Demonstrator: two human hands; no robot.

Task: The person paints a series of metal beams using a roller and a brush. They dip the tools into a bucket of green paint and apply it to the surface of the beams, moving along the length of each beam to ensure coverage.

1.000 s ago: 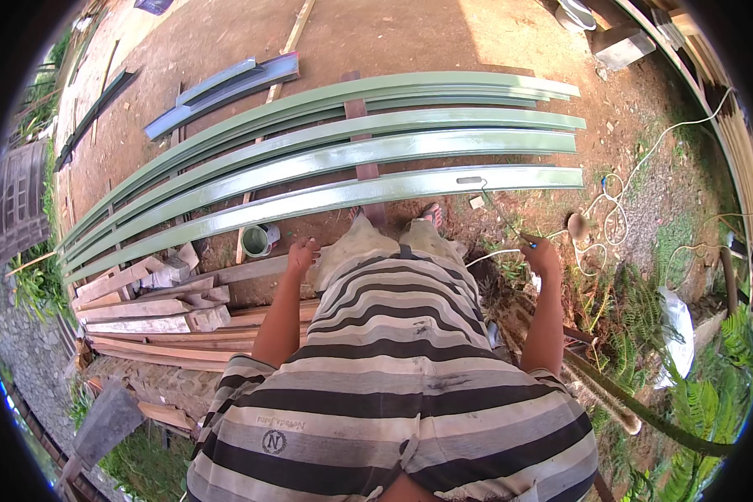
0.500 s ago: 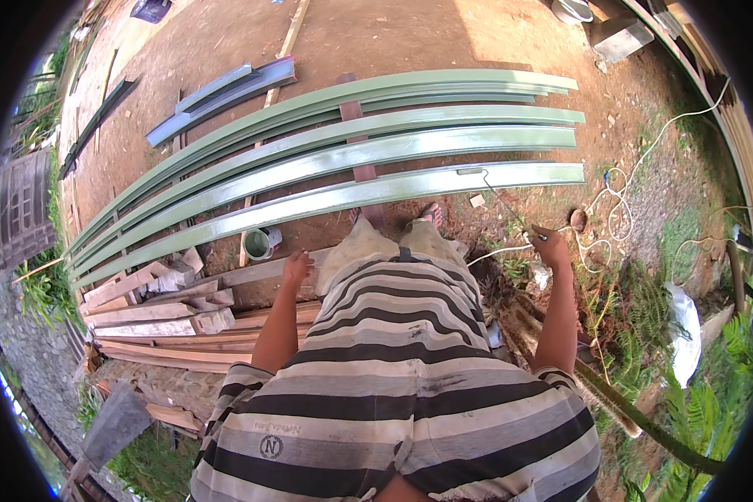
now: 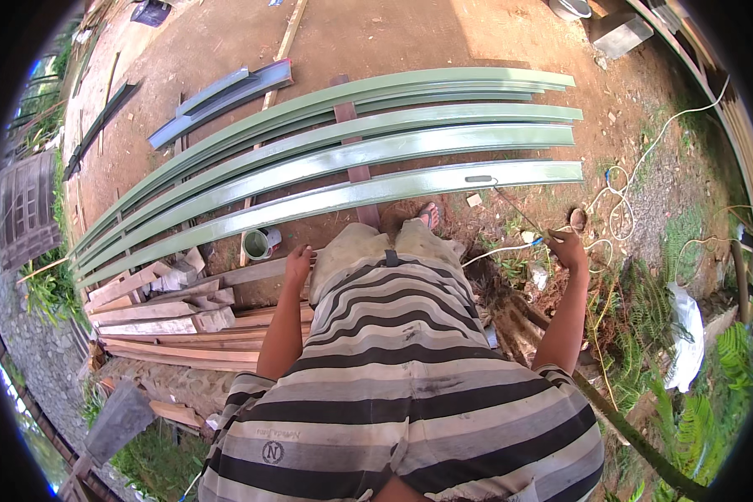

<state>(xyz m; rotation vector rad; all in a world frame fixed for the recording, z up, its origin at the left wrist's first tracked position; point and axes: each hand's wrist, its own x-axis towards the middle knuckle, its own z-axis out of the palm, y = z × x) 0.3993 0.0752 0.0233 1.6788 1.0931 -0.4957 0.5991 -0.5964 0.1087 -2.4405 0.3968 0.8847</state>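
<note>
My right hand [image 3: 567, 249] is closed around the handle of a small paint roller [image 3: 479, 178]. Its thin rod reaches away to the left, and the roller head rests on the nearest green metal beam [image 3: 410, 186]. The beam's top looks wet and shiny. Beyond it lie several more long green beams [image 3: 443, 138], side by side across a brown crosspiece [image 3: 358, 173]. My left hand [image 3: 299, 262] hangs beside my left thigh with loosely bent fingers, and nothing shows in it. Close to it, on the ground, stands a paint can [image 3: 259, 243] smeared with green.
Stacked timber planks [image 3: 167, 314] lie at my left. Blue-grey metal pieces [image 3: 222, 96] rest beyond the beams. A white cable [image 3: 623, 192] loops over the ground at right, near ferns [image 3: 694, 435] and a white sack [image 3: 684, 335]. A dark bucket [image 3: 151, 12] stands far left.
My right hand has shifted slightly right, and the roller head has slid a little toward me on the nearest beam. My left foot is no longer visible. My left hand has barely moved.
</note>
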